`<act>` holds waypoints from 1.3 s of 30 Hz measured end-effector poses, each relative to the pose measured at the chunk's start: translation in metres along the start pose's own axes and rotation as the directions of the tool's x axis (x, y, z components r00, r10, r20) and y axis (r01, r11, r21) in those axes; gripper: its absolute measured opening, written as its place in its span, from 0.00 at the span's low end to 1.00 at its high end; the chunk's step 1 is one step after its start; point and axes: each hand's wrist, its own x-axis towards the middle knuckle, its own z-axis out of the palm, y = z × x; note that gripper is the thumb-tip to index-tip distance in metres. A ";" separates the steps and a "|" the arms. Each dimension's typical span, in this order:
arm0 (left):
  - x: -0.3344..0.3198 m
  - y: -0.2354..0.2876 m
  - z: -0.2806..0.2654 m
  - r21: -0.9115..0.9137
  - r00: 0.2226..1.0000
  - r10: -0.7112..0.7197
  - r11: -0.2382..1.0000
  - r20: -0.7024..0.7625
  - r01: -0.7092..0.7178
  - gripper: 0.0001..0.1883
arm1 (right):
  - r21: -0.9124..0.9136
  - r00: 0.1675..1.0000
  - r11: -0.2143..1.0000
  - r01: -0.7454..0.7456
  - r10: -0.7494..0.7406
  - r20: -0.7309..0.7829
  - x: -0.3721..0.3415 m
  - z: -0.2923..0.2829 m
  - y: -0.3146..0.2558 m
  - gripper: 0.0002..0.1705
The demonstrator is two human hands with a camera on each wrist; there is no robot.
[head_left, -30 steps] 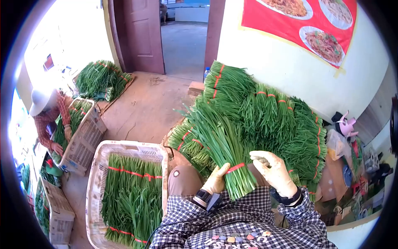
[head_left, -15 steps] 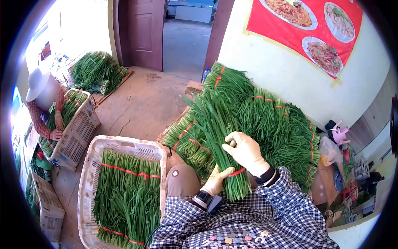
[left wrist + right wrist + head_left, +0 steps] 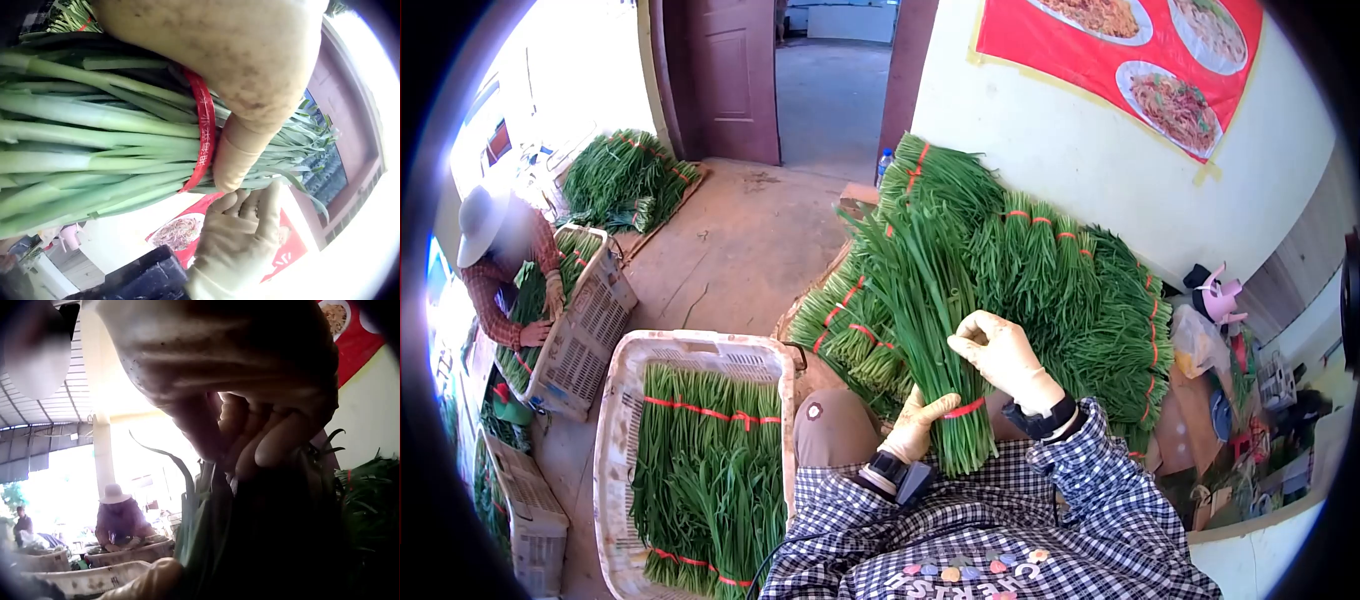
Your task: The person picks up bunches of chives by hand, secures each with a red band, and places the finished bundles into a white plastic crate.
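My gloved left hand [image 3: 912, 428] holds a bunch of garlic chives [image 3: 925, 300] over my lap, thumb pressed beside its red band [image 3: 205, 131]. The pale cut stems point towards me, and the long leaves fan away. Printed characters show on the band in the left wrist view. My gloved right hand [image 3: 1002, 358] is at the bunch's right side, above the band. Its thumb and fingers curl together at the leaves [image 3: 197, 509], pinching there; the right wrist view is dark around the fingertips.
A pale plastic crate [image 3: 615, 450] of banded chives stands at my left. Beyond my knees, a large heap of chive bundles [image 3: 1040, 260] lies against the wall. Across the room, a person in a hat [image 3: 500, 250] bends over another crate [image 3: 595, 310]. A doorway [image 3: 830, 100] opens ahead.
My right hand, earlier apart at the right with fingers extended, has come in to the leaves and drawn slightly back with curled fingers. The left hand keeps the bunch, now more upright.
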 end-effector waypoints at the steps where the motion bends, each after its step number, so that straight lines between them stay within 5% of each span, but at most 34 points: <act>1: -0.001 0.001 0.002 -0.001 1.000 0.003 1.000 -0.008 -0.003 0.32 | 0.002 1.000 1.000 -0.004 0.004 -0.002 -0.002 -0.001 0.005 0.10; 9: -0.003 0.006 0.008 -0.019 0.998 -0.053 0.998 0.014 0.053 0.33 | 0.429 0.972 0.876 -0.221 0.162 0.172 -0.015 -0.012 0.008 0.09; 18: 0.000 0.001 0.003 -0.001 0.998 -0.023 1.000 0.054 0.023 0.35 | 0.400 0.961 0.890 -0.220 0.126 0.248 -0.028 -0.017 0.008 0.20; 25: 0.000 0.004 0.005 0.012 0.999 -0.025 1.000 0.025 0.025 0.32 | 0.308 0.962 0.926 -0.220 0.153 0.226 -0.025 -0.010 0.021 0.15; 27: 0.000 0.003 0.004 -0.013 0.999 -0.039 0.999 0.008 0.040 0.31 | 0.479 0.962 0.837 -0.264 0.194 0.192 -0.025 -0.005 0.029 0.08; 33: 0.005 -0.003 -0.004 -0.220 0.996 -0.087 0.972 -0.022 0.080 0.25 | 0.691 0.951 0.654 -0.309 0.197 0.239 -0.047 -0.003 0.017 0.08; 35: 0.005 0.000 -0.003 -0.246 0.990 -0.111 0.965 -0.083 0.088 0.21 | 0.849 0.949 0.439 -0.294 0.025 0.315 -0.052 -0.006 0.022 0.08; 36: 0.004 0.002 -0.001 -0.272 0.981 -0.137 0.958 -0.138 0.095 0.18 | 0.881 0.936 0.452 -0.141 -0.228 0.267 -0.053 -0.013 0.024 0.09; 37: 0.001 0.007 0.004 -0.240 0.979 -0.109 0.969 -0.172 0.065 0.15 | 0.855 0.908 0.493 -0.165 -0.262 0.326 -0.060 -0.023 0.012 0.09; 38: 0.006 0.000 -0.005 -0.267 0.983 -0.116 0.961 -0.141 0.075 0.23 | 0.827 0.875 0.532 -0.182 -0.295 0.383 -0.070 -0.036 -0.007 0.10; 39: 0.003 0.002 0.000 -0.252 0.986 -0.083 0.967 -0.146 0.044 0.24 | 0.696 0.765 0.660 -0.285 -0.281 0.580 -0.076 -0.055 -0.021 0.11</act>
